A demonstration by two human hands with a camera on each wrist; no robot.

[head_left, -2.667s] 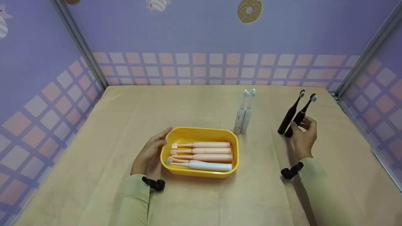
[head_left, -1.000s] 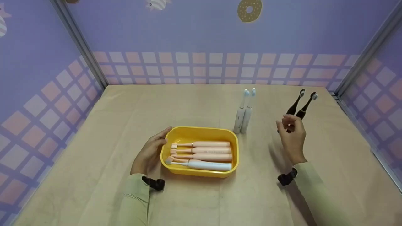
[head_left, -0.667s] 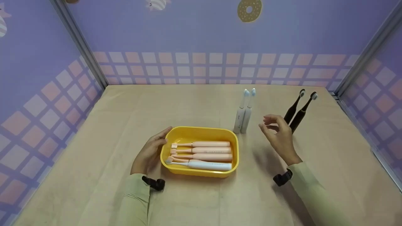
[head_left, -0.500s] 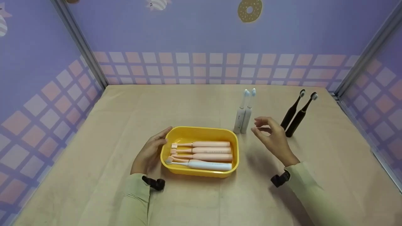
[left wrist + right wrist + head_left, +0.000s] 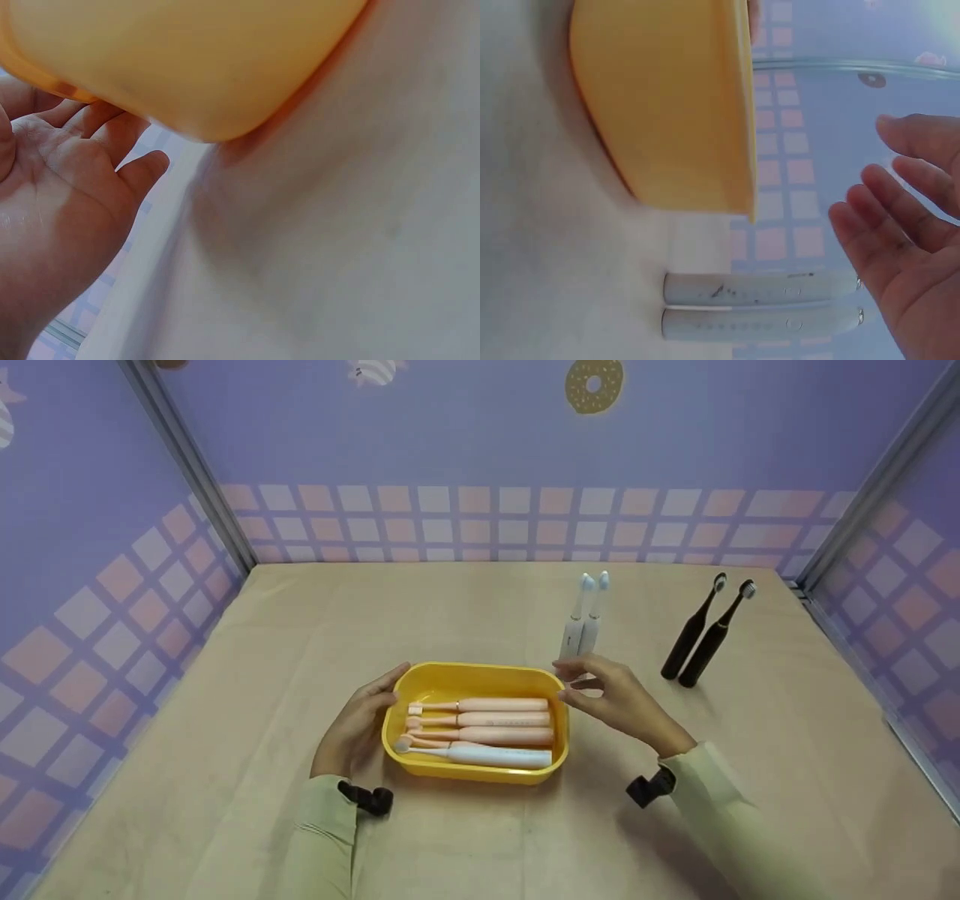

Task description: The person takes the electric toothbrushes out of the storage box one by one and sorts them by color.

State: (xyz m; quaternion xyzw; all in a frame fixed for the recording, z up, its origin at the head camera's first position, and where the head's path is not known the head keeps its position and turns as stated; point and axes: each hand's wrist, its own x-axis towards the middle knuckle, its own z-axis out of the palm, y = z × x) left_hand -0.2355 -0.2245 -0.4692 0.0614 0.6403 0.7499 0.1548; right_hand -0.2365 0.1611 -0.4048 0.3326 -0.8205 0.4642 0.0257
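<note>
A yellow bin on the table holds three pink electric toothbrushes and one white electric toothbrush, lying side by side. My left hand rests against its left end, fingers fairly straight along the outside and thumb at the rim; part of the fingers is hidden behind the bin in the left wrist view. Over the bin's right rear corner is my right hand, thumb and fingers apart, holding nothing. Just behind it, two white electric toothbrushes stand upright together, their handles partly covered by the fingers in the head view.
Two black electric toothbrushes stand upright close together at the right. A cream cloth covers the table. Patterned purple panels enclose the back and sides, with metal posts at the corners.
My right hand was at a black toothbrush, left it standing and moved left past the white pair to the bin's right corner. My left hand and the bin stay where they were.
</note>
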